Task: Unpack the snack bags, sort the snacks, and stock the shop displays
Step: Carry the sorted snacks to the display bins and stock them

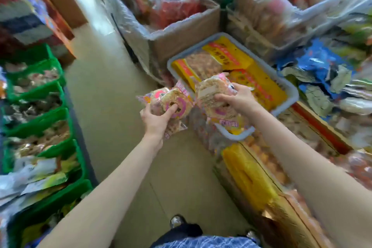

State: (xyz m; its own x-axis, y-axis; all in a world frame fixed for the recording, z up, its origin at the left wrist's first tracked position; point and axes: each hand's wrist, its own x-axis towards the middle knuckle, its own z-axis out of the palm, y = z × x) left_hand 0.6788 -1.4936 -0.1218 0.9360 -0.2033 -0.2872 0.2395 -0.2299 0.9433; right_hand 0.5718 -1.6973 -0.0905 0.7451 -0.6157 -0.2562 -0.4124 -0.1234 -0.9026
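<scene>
My left hand [157,121] grips a small bunch of round rice-cake snack packets [171,100] with pink wrappers, held above the floor. My right hand [239,98] grips another stack of the same pink-wrapped packets [213,94], just to the right of the first bunch. Both bunches hover near the front left corner of a grey tray [291,94] that holds yellow and orange snack packs [227,54]. The picture is blurred by motion.
Green display bins [50,125] filled with snacks line the left side. Cardboard boxes lined with clear plastic [181,36] stand at the back. Blue wrappers [320,66] and more packs pile up at right. Yellow packs in an open carton [247,177] sit below the tray. A tan floor aisle runs between.
</scene>
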